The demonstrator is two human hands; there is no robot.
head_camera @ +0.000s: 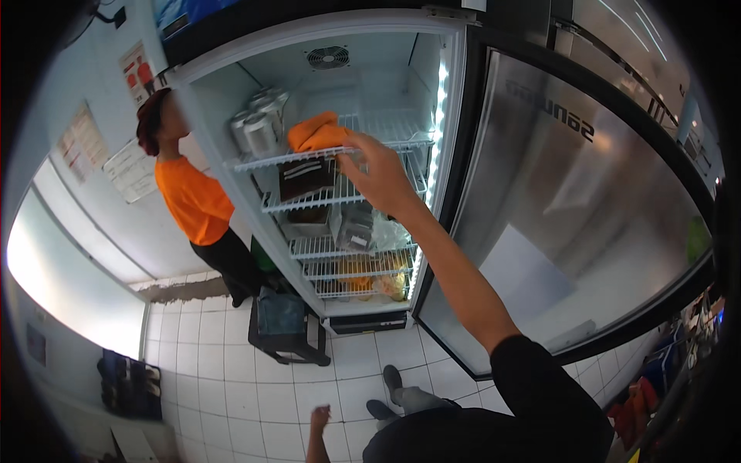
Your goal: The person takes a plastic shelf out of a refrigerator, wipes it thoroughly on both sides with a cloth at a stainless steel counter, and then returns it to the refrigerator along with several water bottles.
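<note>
My right hand [373, 171] reaches into an upright display refrigerator and rests at the front edge of the top wire shelf [283, 157], its fingertips against an orange cloth [317, 133]. How firmly the fingers hold the cloth is not plain. Silver cans [260, 130] stand to the left of the cloth. On the shelf below lies a dark brown package [307, 178]. Lower down are a clear plastic container [356, 227] and bagged yellowish items [391, 285]. Low in the view, my left hand [321, 414] hangs over the floor with its fingers curled, nothing visible in it.
The glass refrigerator door [556, 191] stands wide at the right. A person [191, 199] in an orange shirt is left of the refrigerator. A black stool [289, 344] with a bluish item on top sits by its lower left corner, on white floor tiles.
</note>
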